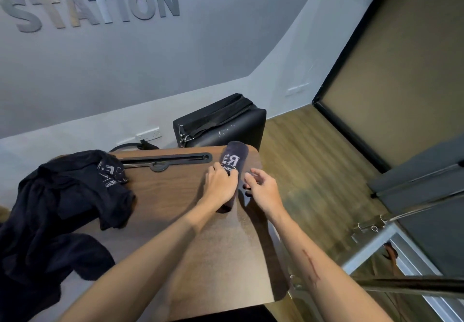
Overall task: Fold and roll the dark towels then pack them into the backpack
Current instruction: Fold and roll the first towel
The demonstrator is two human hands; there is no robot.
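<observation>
Rolled towel [233, 165] under left hand [221, 186], right hand [263, 191] just beside

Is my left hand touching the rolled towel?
Touching. The head view shows the left hand lying on the rolled towel, fingers curled over it.

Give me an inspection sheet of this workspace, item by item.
Surface: brown wooden table with a black slot strip along its far edge.
Job's things: rolled towel on the table's far right; pile of dark towels, unfolded, over the left edge; black bag on the floor beyond the table, apparently closed.
Clutter: nothing seen.
Grippers: left hand grips the rolled towel; right hand beside the roll, fingers loosely curled, holding nothing clear.
Cables: black cable at the wall socket.
Surroundings: grey wall with lettering, wood floor, metal frame at right.
</observation>
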